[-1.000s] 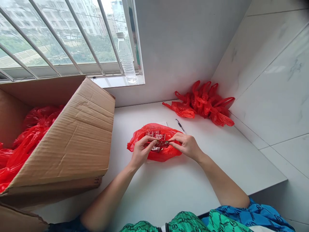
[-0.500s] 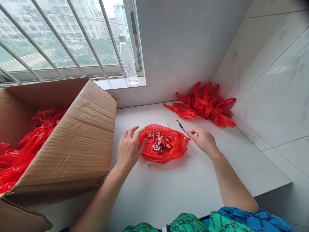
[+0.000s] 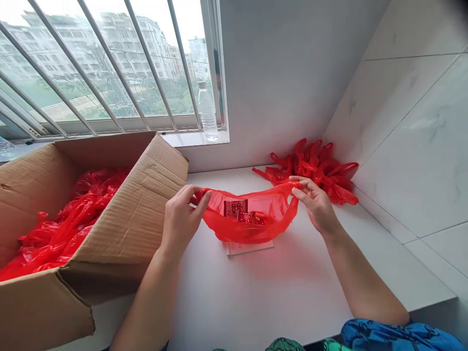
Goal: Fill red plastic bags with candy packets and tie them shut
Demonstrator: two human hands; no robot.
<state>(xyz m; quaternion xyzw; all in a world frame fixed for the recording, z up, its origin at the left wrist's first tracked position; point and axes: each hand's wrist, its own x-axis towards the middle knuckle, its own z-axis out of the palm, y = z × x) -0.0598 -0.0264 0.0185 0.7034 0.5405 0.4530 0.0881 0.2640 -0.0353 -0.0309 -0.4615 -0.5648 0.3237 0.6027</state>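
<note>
A thin red plastic bag [image 3: 252, 235] is stretched wide between my two hands above the white tabletop, its mouth gaping. Inside lie several small printed packets, among them a dark red one [image 3: 236, 207] and a brighter red one [image 3: 250, 218]. My left hand [image 3: 185, 209] pinches the bag's left side between thumb and fingers. On the right, my right hand [image 3: 310, 200] grips the handle at that end. Below the bag, part of a pale printed paper or booklet [image 3: 252, 247] shows on the table; the bag hides the rest.
To the left stands an open cardboard box [image 3: 139, 204] holding red plastic bags [image 3: 80, 219]. More tied red bags [image 3: 316, 168] are heaped at the back right by the wall. A clear water bottle [image 3: 208, 114] stands on the sill of the barred window.
Both hands have closed on the bag's sides and raised and spread it. My right hand moved up to its handle. The pen seen earlier no longer shows, and the camera has tilted up.
</note>
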